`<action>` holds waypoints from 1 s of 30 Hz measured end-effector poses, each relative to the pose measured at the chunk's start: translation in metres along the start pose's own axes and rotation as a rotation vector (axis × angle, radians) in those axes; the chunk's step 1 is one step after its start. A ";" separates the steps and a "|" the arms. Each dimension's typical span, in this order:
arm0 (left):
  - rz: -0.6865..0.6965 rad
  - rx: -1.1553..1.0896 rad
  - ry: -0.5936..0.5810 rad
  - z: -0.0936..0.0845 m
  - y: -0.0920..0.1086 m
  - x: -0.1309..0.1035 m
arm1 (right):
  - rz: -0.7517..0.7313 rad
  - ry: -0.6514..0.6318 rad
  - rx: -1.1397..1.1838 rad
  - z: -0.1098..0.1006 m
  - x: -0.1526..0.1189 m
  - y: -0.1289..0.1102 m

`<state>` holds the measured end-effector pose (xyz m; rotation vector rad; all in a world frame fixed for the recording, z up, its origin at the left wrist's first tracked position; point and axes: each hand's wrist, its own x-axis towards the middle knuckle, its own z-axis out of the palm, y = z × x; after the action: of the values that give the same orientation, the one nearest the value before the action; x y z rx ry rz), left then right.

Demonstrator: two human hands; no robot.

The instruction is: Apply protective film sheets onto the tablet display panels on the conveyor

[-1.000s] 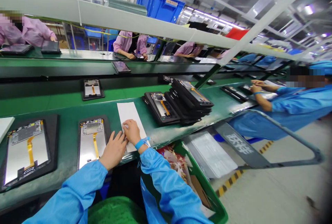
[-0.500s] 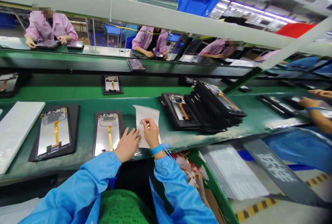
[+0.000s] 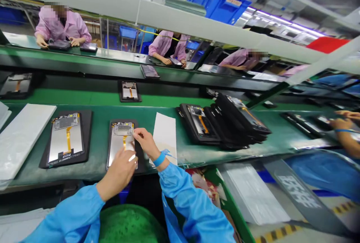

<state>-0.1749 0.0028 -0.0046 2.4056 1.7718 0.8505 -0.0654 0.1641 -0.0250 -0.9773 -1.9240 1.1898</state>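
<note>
An opened tablet (image 3: pixel 116 147), with a silver inside, a circuit board along the top and an orange flat cable, lies on a black pad in front of me. My right hand (image 3: pixel 146 142) is at its upper right edge, thumb and forefinger pinched together; whatever is between them is too small to make out. Over the tablet's lower part, my left hand (image 3: pixel 120 170) has its fingers curled together and partly hides the screen back. I cannot make out what they hold. A white sheet of paper (image 3: pixel 165 128) lies just right of the tablet, partly behind my right wrist.
To the left are another opened tablet (image 3: pixel 66 141) and a long white stack (image 3: pixel 28 138). Right of the paper stand piled black tablet pads (image 3: pixel 225 126). A green belt (image 3: pixel 95 98) carries a tablet (image 3: pixel 129 90). A green bin (image 3: pixel 236 213) holds scraps below. Co-workers sit opposite.
Both hands have moved left from the white paper onto the tablet. My right hand's pinch left the paper; my left hand's fingers, spread before, are now curled. The view shifted slightly.
</note>
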 end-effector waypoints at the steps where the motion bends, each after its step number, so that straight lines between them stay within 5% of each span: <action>1: -0.049 0.024 0.056 -0.008 -0.011 -0.010 | -0.009 -0.017 -0.013 0.011 0.004 -0.002; 4: -0.178 0.124 0.153 -0.017 -0.048 -0.029 | -0.027 -0.049 -0.071 0.037 0.018 -0.007; 9: -0.211 0.182 0.118 -0.004 -0.082 -0.027 | 0.008 -0.034 -0.193 0.056 0.029 -0.010; 30: -0.269 0.245 0.016 -0.003 -0.074 -0.010 | -0.011 0.031 -0.349 0.063 0.023 -0.011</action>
<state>-0.2433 0.0189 -0.0311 2.2166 2.2576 0.6576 -0.1320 0.1533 -0.0343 -1.1520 -2.1521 0.8407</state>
